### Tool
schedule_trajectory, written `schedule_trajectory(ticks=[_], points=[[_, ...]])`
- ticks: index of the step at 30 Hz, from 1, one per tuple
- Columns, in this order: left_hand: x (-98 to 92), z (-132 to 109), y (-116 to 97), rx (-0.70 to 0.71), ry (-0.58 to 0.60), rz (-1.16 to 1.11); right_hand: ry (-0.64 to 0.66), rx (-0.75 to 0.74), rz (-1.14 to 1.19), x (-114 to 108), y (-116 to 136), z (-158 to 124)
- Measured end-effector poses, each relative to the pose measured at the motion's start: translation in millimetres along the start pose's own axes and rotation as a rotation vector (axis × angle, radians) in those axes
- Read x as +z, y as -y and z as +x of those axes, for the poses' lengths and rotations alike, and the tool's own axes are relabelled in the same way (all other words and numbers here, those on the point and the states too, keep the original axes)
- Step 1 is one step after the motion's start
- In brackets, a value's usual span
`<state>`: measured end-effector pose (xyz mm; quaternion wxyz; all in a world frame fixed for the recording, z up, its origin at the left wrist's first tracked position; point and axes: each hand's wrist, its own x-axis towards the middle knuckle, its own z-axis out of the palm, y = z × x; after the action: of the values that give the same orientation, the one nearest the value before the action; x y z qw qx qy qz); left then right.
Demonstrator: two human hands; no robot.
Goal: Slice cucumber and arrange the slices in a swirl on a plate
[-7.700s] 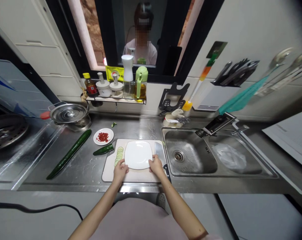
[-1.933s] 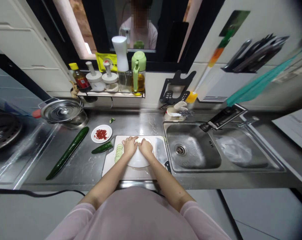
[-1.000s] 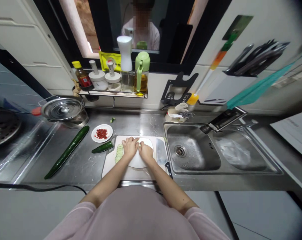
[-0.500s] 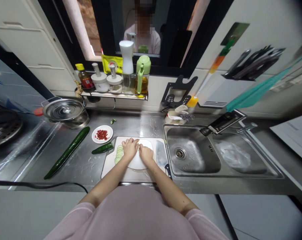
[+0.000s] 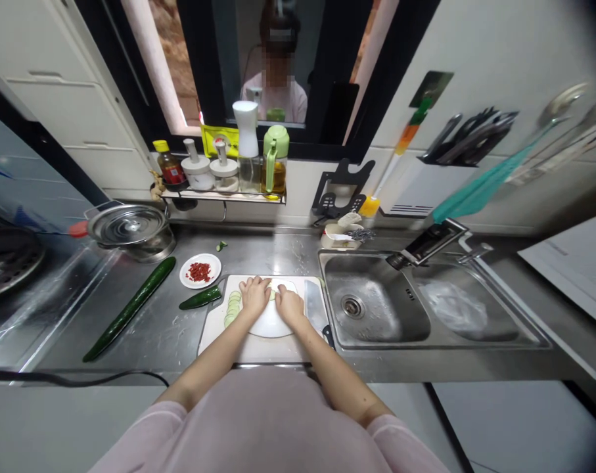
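A white plate [image 5: 272, 326] lies on the white cutting board [image 5: 217, 341], with both hands over it. My left hand [image 5: 255, 297] rests across the plate's left part, its fingers spread. My right hand [image 5: 288, 305] is closed, thumb and fingers pinching a pale green cucumber slice [image 5: 273, 295] above the plate. The two hands nearly meet at that slice. On the board's left side runs an overlapping row of cucumber slices [image 5: 232, 309]. A kitchen knife [image 5: 315, 303] lies on its right side, black handle toward me. Just left of the board is a cut cucumber piece [image 5: 200, 298].
A whole cucumber [image 5: 130, 309] and a small plate of chopped red pieces [image 5: 200, 270] lie at left. Behind them stands a lidded steel pot [image 5: 133, 230]. The double sink [image 5: 376, 299] is at right. A condiment shelf [image 5: 223, 195] hangs below the window.
The camera view has tilted slightly upward, so the scene sits a little lower. Both hands stay over the plate; the slice between them now shows more clearly.
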<state>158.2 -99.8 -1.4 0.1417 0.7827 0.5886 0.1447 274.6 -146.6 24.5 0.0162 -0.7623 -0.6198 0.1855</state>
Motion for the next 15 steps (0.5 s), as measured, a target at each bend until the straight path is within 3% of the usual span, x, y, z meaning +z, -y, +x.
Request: schedule_trajectory(ticks=[8,15], points=[[-25.1,-15,6,-0.226,-0.152,-0.258,-0.062,0.05,0.098,-3,-26,-17],[-38.9,-73,43,-0.449,-0.223,-0.418,-0.155,0.059,0.206,1,-47,-29]])
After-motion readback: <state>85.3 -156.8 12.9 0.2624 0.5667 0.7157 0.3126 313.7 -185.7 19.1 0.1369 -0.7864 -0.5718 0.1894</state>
